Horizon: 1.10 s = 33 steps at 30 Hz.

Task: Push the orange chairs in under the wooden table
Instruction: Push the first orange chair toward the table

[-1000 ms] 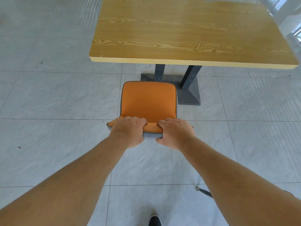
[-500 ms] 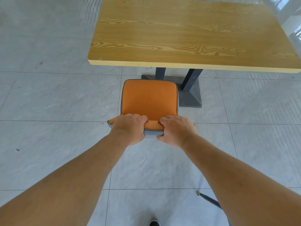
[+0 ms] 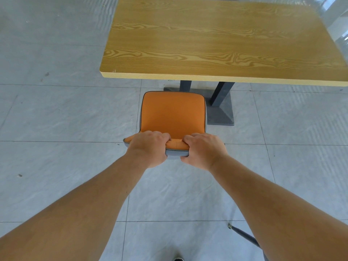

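Both my hands are closed over the top edge of the chair (image 3: 173, 113) back: left grip (image 3: 148, 147) and right grip (image 3: 204, 150) side by side, fingers curled over the orange padding, thumbs hidden behind the grey shell. The chair stands on the tiled floor (image 3: 66, 119), facing the bench (image 3: 216, 40), its seat front near the bench's edge but not yet under it. The grey pedestal (image 3: 220, 110) stands just right of the seat.

I judge the chair light and rigid: a stiff shell on thin legs, one leg (image 3: 243, 233) showing low at right. The padding gives a little, so the grip should not slip. The backrest top is the sensible place to hold, pushing level and even so it does not pivot. On smooth tile the feet may skid or catch at a grout line; the seat's right side could meet the pedestal.
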Available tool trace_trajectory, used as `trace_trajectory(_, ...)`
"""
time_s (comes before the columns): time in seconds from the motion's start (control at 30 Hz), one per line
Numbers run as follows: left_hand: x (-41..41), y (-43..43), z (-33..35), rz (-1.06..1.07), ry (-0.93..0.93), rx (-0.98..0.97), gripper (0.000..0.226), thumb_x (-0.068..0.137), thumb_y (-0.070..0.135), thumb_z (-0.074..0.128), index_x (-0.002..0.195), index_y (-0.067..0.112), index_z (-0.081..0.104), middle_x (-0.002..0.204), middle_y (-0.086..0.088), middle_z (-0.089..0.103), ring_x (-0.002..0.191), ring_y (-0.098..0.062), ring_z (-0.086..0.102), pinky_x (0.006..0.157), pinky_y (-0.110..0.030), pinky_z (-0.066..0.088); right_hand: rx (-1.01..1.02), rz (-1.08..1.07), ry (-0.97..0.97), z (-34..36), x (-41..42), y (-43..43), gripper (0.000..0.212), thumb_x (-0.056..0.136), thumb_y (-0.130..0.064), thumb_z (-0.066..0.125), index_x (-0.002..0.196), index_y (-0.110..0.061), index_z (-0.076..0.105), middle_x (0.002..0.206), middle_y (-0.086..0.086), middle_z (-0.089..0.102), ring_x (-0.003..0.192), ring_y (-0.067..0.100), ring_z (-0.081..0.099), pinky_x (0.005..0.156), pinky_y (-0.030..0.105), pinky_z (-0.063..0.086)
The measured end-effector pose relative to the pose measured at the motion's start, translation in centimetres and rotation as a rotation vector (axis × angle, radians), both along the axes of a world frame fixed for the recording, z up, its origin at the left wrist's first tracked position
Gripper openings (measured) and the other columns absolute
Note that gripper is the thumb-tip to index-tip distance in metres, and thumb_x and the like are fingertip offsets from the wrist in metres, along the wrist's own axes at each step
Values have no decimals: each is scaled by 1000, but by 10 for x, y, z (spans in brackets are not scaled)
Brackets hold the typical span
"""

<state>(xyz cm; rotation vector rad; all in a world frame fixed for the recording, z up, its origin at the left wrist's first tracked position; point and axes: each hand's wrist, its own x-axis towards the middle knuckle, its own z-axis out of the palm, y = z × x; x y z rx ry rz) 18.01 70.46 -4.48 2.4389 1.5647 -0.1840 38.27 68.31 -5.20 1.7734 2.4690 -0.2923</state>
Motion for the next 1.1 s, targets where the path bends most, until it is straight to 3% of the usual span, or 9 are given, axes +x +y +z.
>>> trace_trajectory(0.37, -3, 0, -3, -4, 9, -5, 25, 89, 37, 68, 114, 34, 64, 91, 10, 66, 78, -16, 61, 70, -37, 58, -32, 9, -8, 1, 0, 1, 30, 84, -64, 59, 94, -36, 56, 79, -14, 56, 71, 15, 57, 60, 32, 50)
trace_trajectory(0.63, 1, -9, 7, 51, 99, -18, 20, 85, 36, 70, 101, 31, 58, 79, 7, 59, 75, -20, 58, 70, -41, 54, -133, -51, -72, 9, -8, -2, 30, 84, -60, 59, 92, -31, 53, 77, -9, 57, 68, 13, 52, 61, 36, 48)
trace_trajectory(0.7, 5, -19, 12, 102, 175, 47, 32, 86, 41, 74, 102, 26, 51, 84, 4, 53, 81, -22, 52, 72, -42, 45, -166, -121, -113, 16, -12, -7, 36, 85, -57, 64, 100, -26, 52, 83, -5, 58, 76, 18, 54, 64, 38, 45)
trace_trajectory(0.77, 5, -34, 20, 138, 224, 52, 50, 83, 46, 79, 115, 23, 48, 96, 0, 50, 89, -24, 46, 74, -42, 41, -151, -174, -121, 26, -15, -19, 52, 83, -58, 71, 116, -24, 49, 96, -2, 56, 93, 25, 54, 78, 45, 47)
trace_trajectory(0.87, -4, -70, 40, 112, 143, 44, 76, 79, 54, 80, 139, 24, 45, 127, -4, 57, 110, -28, 53, 83, -42, 45, -39, -171, -55, 49, -12, -57, 83, 80, -60, 76, 145, -24, 39, 128, 4, 57, 119, 33, 54, 101, 51, 47)
trace_trajectory(0.93, -12, -103, 60, 98, 82, 5, 85, 80, 57, 76, 150, 24, 41, 147, -5, 52, 128, -31, 51, 96, -46, 46, -25, -186, 17, 72, -9, -99, 91, 82, -61, 74, 154, -24, 33, 145, 6, 52, 132, 34, 49, 109, 50, 43)
trace_trajectory(1.07, -4, -187, 97, 58, 12, -136, 80, 83, 60, 71, 149, 26, 42, 145, -3, 54, 128, -30, 51, 100, -46, 45, -158, -243, 35, 117, 5, -218, 77, 89, -64, 64, 149, -21, 42, 143, 5, 55, 130, 30, 50, 106, 45, 45)
trace_trajectory(1.1, 15, -225, 117, -54, -9, -148, 77, 83, 60, 70, 147, 26, 43, 141, -3, 57, 125, -29, 52, 97, -45, 46, -155, -339, 17, 134, 22, -278, 73, 90, -65, 62, 146, -22, 45, 139, 4, 56, 128, 28, 50, 104, 45, 45)
